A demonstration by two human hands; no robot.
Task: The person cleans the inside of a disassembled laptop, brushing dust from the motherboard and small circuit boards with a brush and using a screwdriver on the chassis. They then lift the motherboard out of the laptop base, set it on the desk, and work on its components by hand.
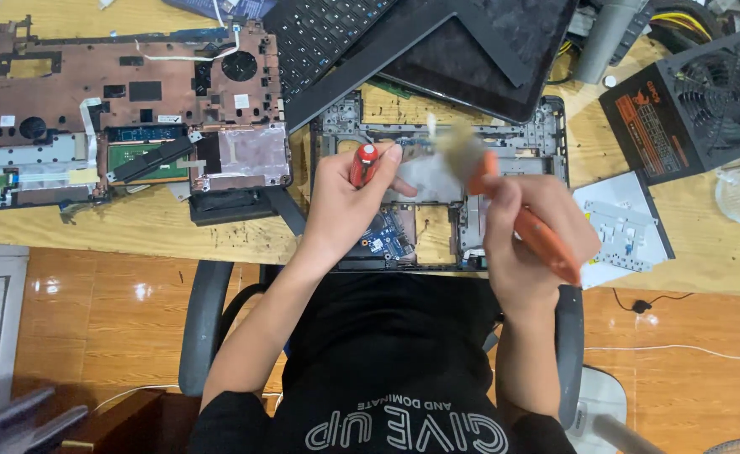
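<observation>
Brush (504, 197), orange-handled with pale, blurred bristles, sits in the right hand (531, 229), whose fingers are curled tight around the handle, bristles raised over the open laptop base (547, 134) on the table (168, 227). The left hand (345, 206) is closed around a red screwdriver (363, 164), thumb and fingers pinching it upright just beside the bristles, also above the base. That base lies at the table's near edge, right in front of the person; a blue circuit board (384, 238) shows inside it below the left hand. To the left, well apart, lies a second stripped chassis (126, 109); behind the base rest a keyboard (319, 34) and a dark screen panel (479, 50). On the right stand a black power supply (698, 105) and a white metal plate (626, 227), leaving a strip of bare wood between them and the base.
</observation>
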